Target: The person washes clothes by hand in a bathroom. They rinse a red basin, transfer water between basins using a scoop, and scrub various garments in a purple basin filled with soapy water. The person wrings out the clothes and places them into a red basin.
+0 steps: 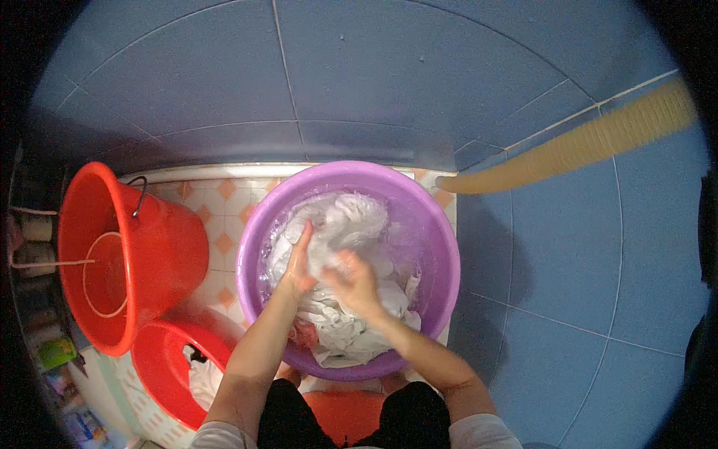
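Note:
A round purple plastic basin (453, 264) stands on the tiled floor before me, holding water and a heap of wet white cloth (348, 216). A reddish cloth (305, 333) shows at the heap's lower left. My left hand (303, 261) is over the middle of the heap, its thumb or a finger pointing up; no cloth is plainly in its grip. Just to its right is my right hand (353, 280), blurred by motion, its fingers curled over the cloth. Whether it grips any fabric cannot be told.
Left of the basin stands a tall red bucket (174, 252). Below it, a smaller red basin (162, 387) holds white and black cloth (205, 379). A yellowish ribbed hose (566, 149) slants along the blue tiled wall (364, 73). A red seat (345, 412) shows between my knees.

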`<state>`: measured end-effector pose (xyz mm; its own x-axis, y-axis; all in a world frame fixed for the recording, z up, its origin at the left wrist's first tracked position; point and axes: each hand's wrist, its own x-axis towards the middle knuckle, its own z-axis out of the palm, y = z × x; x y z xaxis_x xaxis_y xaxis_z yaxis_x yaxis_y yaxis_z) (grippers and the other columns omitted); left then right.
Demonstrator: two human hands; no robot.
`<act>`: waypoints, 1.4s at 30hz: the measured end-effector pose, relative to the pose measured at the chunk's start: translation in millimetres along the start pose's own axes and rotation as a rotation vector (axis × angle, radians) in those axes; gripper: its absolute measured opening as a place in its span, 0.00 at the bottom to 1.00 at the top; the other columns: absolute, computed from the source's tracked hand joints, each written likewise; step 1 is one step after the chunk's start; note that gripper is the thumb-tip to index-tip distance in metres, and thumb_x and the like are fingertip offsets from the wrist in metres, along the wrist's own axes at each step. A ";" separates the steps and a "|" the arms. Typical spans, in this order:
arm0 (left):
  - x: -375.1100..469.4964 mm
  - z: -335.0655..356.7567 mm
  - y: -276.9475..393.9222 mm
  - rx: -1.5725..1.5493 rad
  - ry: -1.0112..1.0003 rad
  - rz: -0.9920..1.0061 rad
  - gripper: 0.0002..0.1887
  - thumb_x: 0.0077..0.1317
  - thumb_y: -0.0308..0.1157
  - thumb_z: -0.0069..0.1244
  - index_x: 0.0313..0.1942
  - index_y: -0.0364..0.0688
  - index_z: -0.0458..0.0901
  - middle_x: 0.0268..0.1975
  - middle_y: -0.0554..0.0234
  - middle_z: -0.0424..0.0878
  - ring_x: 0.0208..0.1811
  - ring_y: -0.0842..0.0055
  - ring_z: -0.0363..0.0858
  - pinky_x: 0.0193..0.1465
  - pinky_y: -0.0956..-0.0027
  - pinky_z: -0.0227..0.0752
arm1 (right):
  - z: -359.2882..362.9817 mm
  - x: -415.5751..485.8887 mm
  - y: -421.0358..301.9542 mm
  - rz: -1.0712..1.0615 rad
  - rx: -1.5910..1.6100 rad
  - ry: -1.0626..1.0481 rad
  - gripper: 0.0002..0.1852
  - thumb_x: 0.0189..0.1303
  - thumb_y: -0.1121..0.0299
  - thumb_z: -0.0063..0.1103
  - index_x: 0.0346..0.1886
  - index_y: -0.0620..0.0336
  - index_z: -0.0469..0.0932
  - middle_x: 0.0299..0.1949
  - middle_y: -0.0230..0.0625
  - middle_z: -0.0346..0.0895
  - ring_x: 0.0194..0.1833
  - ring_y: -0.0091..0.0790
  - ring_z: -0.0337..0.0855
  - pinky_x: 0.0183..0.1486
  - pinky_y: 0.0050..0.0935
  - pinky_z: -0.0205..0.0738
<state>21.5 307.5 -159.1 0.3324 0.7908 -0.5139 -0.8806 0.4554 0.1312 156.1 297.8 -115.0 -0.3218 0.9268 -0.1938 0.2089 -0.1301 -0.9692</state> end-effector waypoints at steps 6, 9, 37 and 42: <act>-3.5 13.6 -14.9 -0.045 0.089 0.088 0.25 0.61 0.47 0.47 0.52 0.37 0.72 0.47 0.56 0.78 0.47 0.68 0.77 0.51 0.66 0.70 | 30.4 -1.2 -12.0 -0.850 -0.582 -0.212 0.12 0.48 0.63 0.63 0.37 0.52 0.78 0.36 0.39 0.78 0.37 0.41 0.80 0.40 0.35 0.74; -20.7 25.9 -7.6 0.122 0.277 0.156 0.22 0.61 0.41 0.50 0.50 0.35 0.72 0.46 0.57 0.79 0.45 0.69 0.78 0.50 0.68 0.71 | -29.8 60.2 15.7 -0.353 -0.713 -0.239 0.08 0.53 0.63 0.57 0.35 0.51 0.77 0.30 0.35 0.77 0.33 0.35 0.80 0.35 0.33 0.77; -7.8 -34.8 -14.1 0.211 0.087 0.259 0.21 0.62 0.44 0.47 0.50 0.39 0.73 0.47 0.55 0.78 0.48 0.70 0.76 0.51 0.68 0.72 | -28.6 49.0 8.6 -0.822 -0.545 0.036 0.13 0.50 0.61 0.59 0.39 0.52 0.74 0.31 0.34 0.78 0.30 0.35 0.80 0.29 0.36 0.75; -31.8 34.6 23.7 1.010 0.426 0.333 0.26 0.58 0.36 0.52 0.56 0.37 0.69 0.52 0.49 0.73 0.51 0.65 0.73 0.53 0.65 0.67 | -100.9 49.0 34.8 0.120 -1.200 0.221 0.23 0.54 0.61 0.55 0.56 0.44 0.69 0.48 0.47 0.71 0.44 0.51 0.75 0.45 0.48 0.69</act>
<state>1.8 307.3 -110.3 -0.1776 0.8188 -0.5459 -0.1662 0.5218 0.8367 240.8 374.3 -142.9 -0.1027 0.9863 -0.1290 0.9823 0.0801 -0.1695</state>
